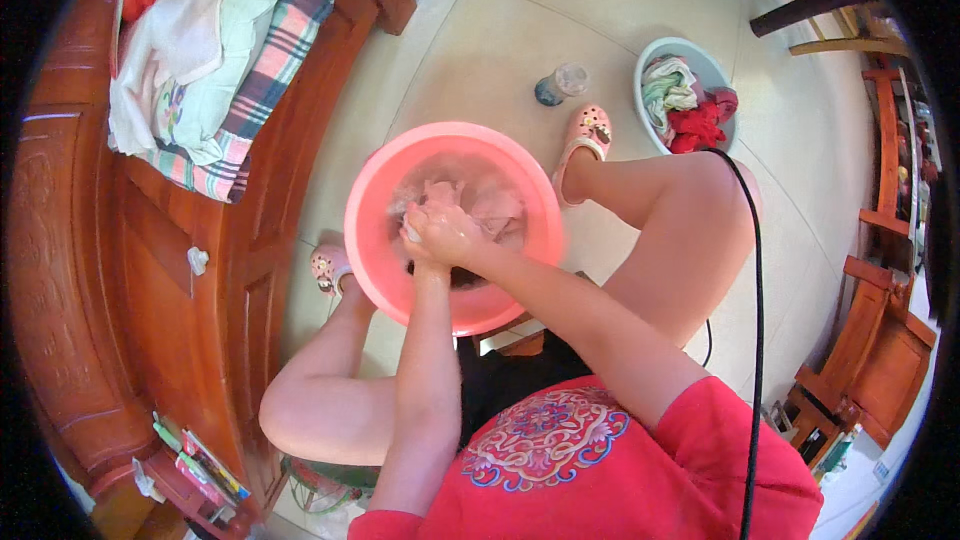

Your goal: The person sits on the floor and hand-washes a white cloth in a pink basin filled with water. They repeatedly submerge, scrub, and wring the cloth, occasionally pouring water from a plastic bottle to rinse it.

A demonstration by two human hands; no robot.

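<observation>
A pink plastic basin [360,225] stands between my legs, with cloudy water and wet pale pink cloth [495,210] in it. Over the water my two hands are pressed together near the basin's middle. My right hand [454,236] lies over my left hand [420,240] and covers much of it. Both look wet. A bit of whitish material shows at the fingers, but whether it is cloth or lather cannot be told. Something dark lies in the basin just under my wrists. Whether either hand grips the cloth is hidden.
A grey-blue basin [643,90] of red, green and white clothes stands on the tiled floor at the upper right. Near it is a small clear container [562,84] with blue contents. Folded cloths [262,90] lie on the wooden furniture at left. A black cable [757,300] hangs at right.
</observation>
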